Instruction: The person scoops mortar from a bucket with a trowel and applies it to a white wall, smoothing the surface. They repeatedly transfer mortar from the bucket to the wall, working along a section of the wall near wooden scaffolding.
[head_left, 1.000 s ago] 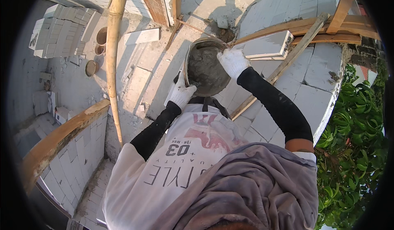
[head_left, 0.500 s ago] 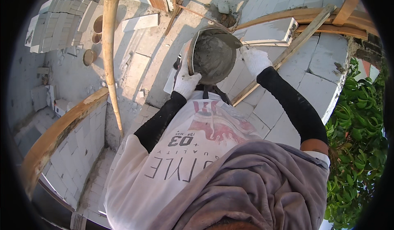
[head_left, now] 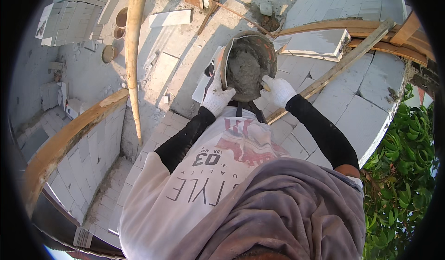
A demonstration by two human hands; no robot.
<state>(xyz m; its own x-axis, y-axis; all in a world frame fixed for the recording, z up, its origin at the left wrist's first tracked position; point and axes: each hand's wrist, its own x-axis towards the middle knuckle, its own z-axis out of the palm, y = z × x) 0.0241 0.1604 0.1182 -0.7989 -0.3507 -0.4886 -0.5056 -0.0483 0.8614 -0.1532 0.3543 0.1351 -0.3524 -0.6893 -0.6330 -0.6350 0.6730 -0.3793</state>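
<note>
A bucket (head_left: 273, 60) of wet grey mortar (head_left: 244, 70) is in front of my body, its mouth facing up toward me. My left hand (head_left: 218, 96), in a white knitted glove, grips the left rim with the thumb over the near edge. At the near right rim my right hand (head_left: 279, 92), gloved the same way, is closed round the pale handle of a trowel (head_left: 265, 86). The trowel's blade cannot be made out; it seems to be down in the bucket by the mortar.
A bamboo pole (head_left: 132, 51) rises at left beside a timber-topped block wall (head_left: 74, 139). A wooden batten (head_left: 333, 67) slants across light blocks (head_left: 345, 116) at right, near a lying block (head_left: 315, 44). Stacked blocks (head_left: 69, 19) stand far left; leafy plants (head_left: 394, 167) grow at right.
My right hand has come down and left from the far right rim to the near right rim, and the trowel blade has gone from sight. My left hand keeps its grip on the bucket.
</note>
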